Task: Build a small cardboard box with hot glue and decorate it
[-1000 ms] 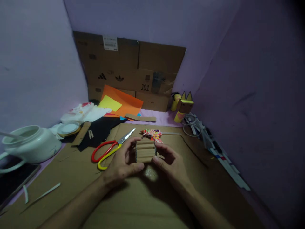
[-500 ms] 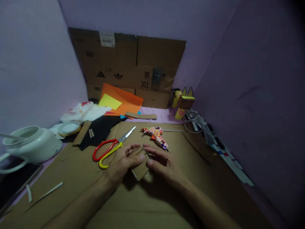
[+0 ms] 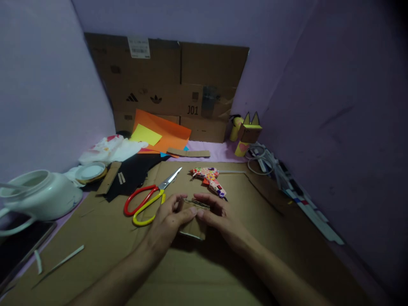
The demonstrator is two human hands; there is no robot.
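Between both hands is a small folded cardboard piece (image 3: 194, 227), its ragged corrugated edge facing away from me. My left hand (image 3: 174, 216) grips its left side, thumb lying across the top face. On the other side my right hand (image 3: 216, 212) holds it, thumb tip pressed on the top face close to the left thumb. Fingertips under the far edge are partly hidden. Scissors (image 3: 153, 197) with one red and one yellow handle lie open just left of my left hand. A flower-patterned glue gun (image 3: 208, 178) with a glue stick in its back rests beyond the hands.
A cardboard sheet (image 3: 127, 263) covers the table. At left stand a white pot (image 3: 47, 195) and a dark phone-like slab (image 3: 25, 238). Orange paper (image 3: 172, 131), a cardboard strip (image 3: 188, 153) and a yellow-and-brown cardboard figure (image 3: 248, 134) are at the back. Cables (image 3: 261, 161) lie right.
The cardboard piece has been turned in my hands, from slanted to nearly square-on, with its corrugated far edge now showing. Both hands still hold it. The view has shifted slightly.
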